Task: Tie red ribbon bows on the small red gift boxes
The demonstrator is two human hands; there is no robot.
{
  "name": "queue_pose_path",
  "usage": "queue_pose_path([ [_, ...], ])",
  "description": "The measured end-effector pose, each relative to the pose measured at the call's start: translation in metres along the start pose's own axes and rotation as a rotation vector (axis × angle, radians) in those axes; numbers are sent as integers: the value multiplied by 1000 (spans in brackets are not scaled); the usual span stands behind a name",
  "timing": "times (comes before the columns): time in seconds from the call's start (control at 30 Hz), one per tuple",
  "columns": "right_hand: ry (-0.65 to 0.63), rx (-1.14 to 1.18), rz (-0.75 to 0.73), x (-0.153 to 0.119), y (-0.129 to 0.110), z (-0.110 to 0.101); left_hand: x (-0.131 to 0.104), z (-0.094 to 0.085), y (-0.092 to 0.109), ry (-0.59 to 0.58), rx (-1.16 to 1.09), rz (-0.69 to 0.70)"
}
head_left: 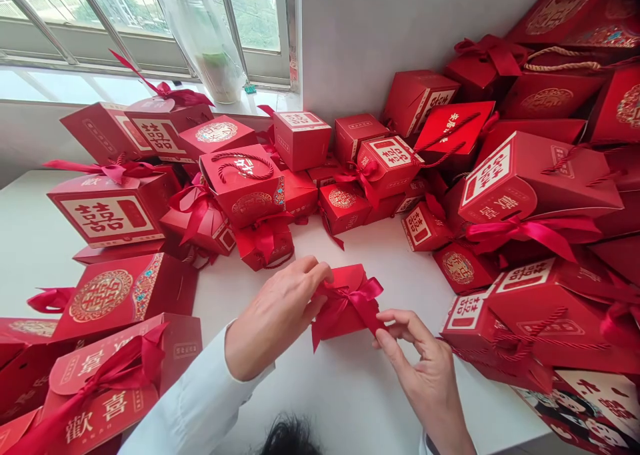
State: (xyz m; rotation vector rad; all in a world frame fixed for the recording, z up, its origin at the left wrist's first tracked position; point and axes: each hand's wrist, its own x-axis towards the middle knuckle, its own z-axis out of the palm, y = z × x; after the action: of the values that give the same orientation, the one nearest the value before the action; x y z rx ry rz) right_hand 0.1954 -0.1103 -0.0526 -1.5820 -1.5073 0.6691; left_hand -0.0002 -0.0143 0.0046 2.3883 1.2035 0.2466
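A small red gift box [342,326] sits on the white table in front of me, with a shiny red ribbon [353,296] tied in a bow across its top. My left hand [280,311] is at the box's left side. Its fingers are closed on the left part of the bow, though the fingertips are partly hidden. On the right, my right hand [423,365] pinches a ribbon tail between thumb and fingers, just off the box's right edge. Another ribbon tail hangs down the box's left front.
Red gift boxes with bows and cords crowd the left [107,288], the back [303,141] and the right [540,175]. A bagged cup [220,75] stands on the windowsill. A printed bag [585,405] lies at the lower right. The white table [320,401] shows between the piles.
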Motion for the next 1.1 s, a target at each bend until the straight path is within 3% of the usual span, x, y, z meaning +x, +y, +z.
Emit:
queue_pose_path([
  [0.23,53,-78,-74,8,-2,2,-2,0,2,-119,67,-86],
  [0.57,-63,-176,-151,8,-2,-1,-3,-1,7,12,32,-75],
  [0.7,95,-191,-113,17,4,-7,-9,-5,0,65,-1,10],
  [0.8,187,-145,-2,31,9,-8,-9,-7,-2,42,4,-17],
  [0.97,62,-117,19,52,7,-1,-2,-2,0,-56,5,-62],
  [1.1,-10,-129,-3,58,5,7,0,6,-1,-13,-21,-31],
])
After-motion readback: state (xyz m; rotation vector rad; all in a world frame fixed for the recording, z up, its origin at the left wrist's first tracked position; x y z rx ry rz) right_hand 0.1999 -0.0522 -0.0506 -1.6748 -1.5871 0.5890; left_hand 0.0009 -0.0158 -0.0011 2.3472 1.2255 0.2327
